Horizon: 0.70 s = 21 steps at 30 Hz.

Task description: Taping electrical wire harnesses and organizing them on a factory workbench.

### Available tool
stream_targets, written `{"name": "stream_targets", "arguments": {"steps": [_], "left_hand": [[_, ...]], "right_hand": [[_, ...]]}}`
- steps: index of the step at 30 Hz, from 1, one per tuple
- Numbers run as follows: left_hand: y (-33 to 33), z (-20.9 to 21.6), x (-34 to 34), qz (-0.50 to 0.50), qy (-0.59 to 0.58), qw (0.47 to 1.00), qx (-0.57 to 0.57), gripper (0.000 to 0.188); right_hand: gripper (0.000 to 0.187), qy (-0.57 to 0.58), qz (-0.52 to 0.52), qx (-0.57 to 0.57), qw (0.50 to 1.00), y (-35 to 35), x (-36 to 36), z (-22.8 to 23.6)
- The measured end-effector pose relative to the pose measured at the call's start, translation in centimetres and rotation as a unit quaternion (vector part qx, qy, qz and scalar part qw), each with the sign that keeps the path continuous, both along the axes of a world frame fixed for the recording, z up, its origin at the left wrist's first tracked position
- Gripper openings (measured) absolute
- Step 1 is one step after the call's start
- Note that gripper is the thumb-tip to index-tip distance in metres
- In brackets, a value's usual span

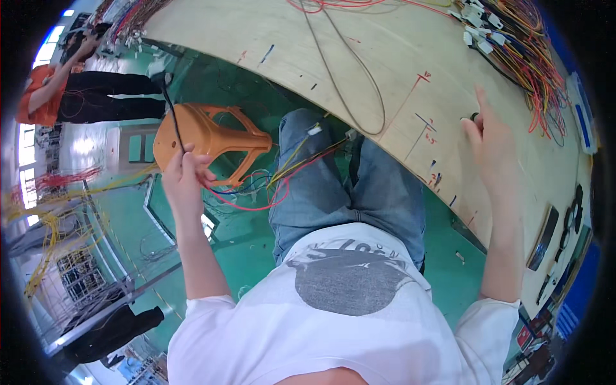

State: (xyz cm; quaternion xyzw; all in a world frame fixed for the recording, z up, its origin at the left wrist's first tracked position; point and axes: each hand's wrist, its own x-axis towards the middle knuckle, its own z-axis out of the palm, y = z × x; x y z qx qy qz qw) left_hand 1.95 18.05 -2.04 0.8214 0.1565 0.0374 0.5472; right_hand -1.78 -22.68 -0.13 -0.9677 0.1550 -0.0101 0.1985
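Plainly, the left hand (183, 178) pinches a multicoloured, looping harness (282, 172); the right hand's (493, 136) grip is unclear.

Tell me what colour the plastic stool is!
The plastic stool is orange; it shows best in the head view.

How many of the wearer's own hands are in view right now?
2. The left hand holds a black cable, seen in front of the orange stool; the right hand is over the wooden table.
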Motion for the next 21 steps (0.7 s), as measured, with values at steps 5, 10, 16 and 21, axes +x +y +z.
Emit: {"name": "stream_targets", "arguments": {"steps": [5, 10, 16, 21], "left_hand": [[-1.1, -10.7, 0.5, -0.178, 0.107, 0.974, 0.092, 0.035], [-5.3, -19.8, -1.3, -0.069, 0.06, 0.995, -0.051, 0.028], [-7.7, -18.6, -2.0, -0.05, 0.069, 0.99, -0.11, 0.026], [-7.8, -20.3, -2.8, -0.045, -0.037, 0.997, -0.05, 0.025]], "right_hand": [[0.029, -0.178, 0.071, 0.117, 0.974, 8.0, -3.6, 1.2], [0.035, 0.228, 0.126, 0.428, 0.865, 14.4, -4.0, -13.6], [0.035, 0.278, -0.165, 0.592, 0.738, 19.3, 2.6, -16.2], [0.037, 0.223, -0.275, 0.59, 0.725, 18.4, 3.7, -18.4]]}}
